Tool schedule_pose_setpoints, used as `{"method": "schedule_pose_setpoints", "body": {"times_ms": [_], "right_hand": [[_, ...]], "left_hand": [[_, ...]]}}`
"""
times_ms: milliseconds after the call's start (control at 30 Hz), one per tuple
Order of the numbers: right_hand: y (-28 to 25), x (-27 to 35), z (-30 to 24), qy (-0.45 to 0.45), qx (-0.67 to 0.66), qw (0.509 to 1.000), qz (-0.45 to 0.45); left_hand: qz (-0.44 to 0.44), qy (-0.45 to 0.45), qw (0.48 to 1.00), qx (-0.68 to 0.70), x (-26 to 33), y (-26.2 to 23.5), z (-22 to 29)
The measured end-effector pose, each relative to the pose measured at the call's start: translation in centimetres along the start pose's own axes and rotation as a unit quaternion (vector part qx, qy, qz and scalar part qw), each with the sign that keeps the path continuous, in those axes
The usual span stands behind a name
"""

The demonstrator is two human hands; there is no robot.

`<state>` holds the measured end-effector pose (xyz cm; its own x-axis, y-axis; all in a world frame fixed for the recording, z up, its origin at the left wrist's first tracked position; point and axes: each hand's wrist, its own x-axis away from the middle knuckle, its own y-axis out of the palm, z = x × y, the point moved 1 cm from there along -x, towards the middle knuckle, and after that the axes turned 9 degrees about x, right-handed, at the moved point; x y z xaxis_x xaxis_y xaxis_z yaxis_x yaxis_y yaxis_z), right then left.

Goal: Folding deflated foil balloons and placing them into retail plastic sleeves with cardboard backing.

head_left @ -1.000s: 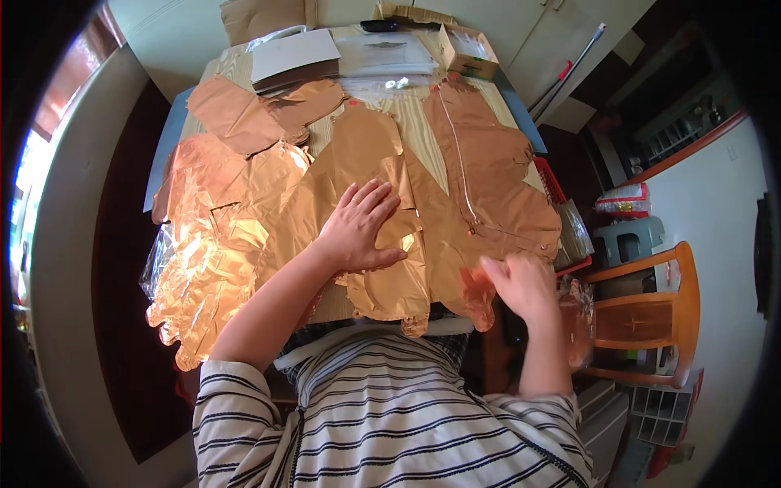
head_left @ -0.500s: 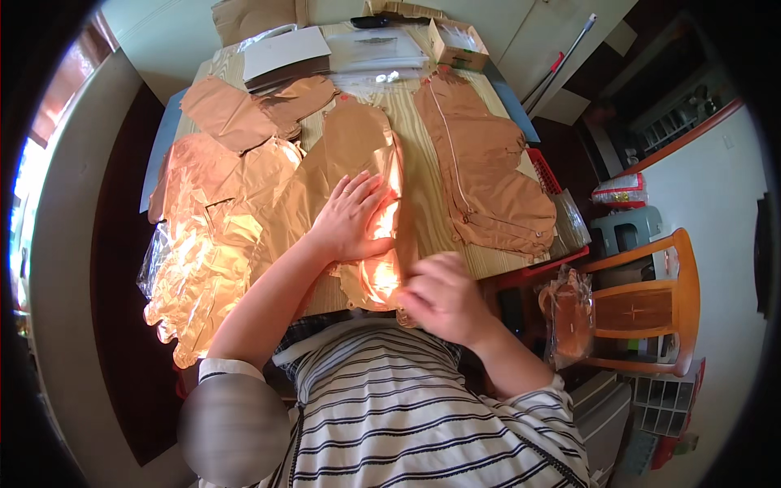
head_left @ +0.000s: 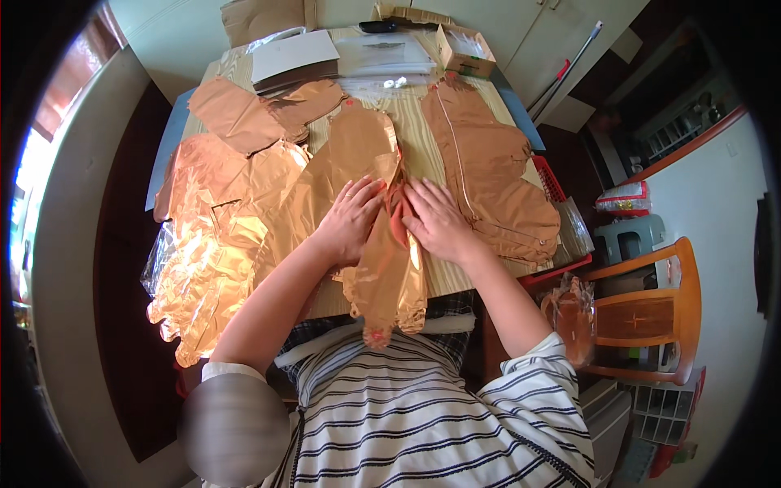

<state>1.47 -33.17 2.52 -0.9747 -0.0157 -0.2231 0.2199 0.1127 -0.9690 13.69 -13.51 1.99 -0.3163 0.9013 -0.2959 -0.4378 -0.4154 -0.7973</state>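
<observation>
A flat copper-coloured foil balloon (head_left: 382,281) lies at the middle of the table, its lower end reaching past the front edge. My left hand (head_left: 348,224) rests palm down on its left side, fingers stretched. Across from it, my right hand (head_left: 442,221) lies with fingers extended along the balloon's right edge, touching the foil. Between my hands the foil is creased into a ridge, with a reddish patch showing there. To the left is a shiny heap of similar foil (head_left: 215,244). A folded brown foil piece (head_left: 488,171) lies to the right.
More folded foil pieces (head_left: 232,114) lie at the far left. Behind them are a white-topped stack (head_left: 293,57), clear plastic sleeves (head_left: 386,55) and a small cardboard box (head_left: 465,50). A wooden chair (head_left: 643,317) stands at the right, near a red basket (head_left: 549,179).
My right hand has moved up and away from the table's front edge onto the foil beside my left hand. The balloon's lower part now spreads wider and hangs further over the edge.
</observation>
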Motion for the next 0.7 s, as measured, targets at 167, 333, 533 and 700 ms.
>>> {"method": "schedule_pose_setpoints", "body": {"times_ms": [167,333,533,700], "right_hand": [[0.5,-0.6,-0.7,0.014,0.004,0.997,-0.075],[0.3,-0.5,-1.1,0.031,0.0,0.995,-0.096],[0.2,-0.7,-1.1,0.025,-0.003,0.993,-0.114],[0.7,-1.0,-1.2,0.013,0.031,0.993,-0.114]], "left_hand": [[0.063,-0.016,0.993,0.099,0.0,-0.1,-0.7],[0.137,-0.041,0.986,0.087,-0.6,-1.1,-1.1],[0.151,-0.046,0.983,-0.095,-0.3,-2.8,-3.8],[0.117,-0.069,0.991,-0.005,0.3,-2.8,-5.0]]}}
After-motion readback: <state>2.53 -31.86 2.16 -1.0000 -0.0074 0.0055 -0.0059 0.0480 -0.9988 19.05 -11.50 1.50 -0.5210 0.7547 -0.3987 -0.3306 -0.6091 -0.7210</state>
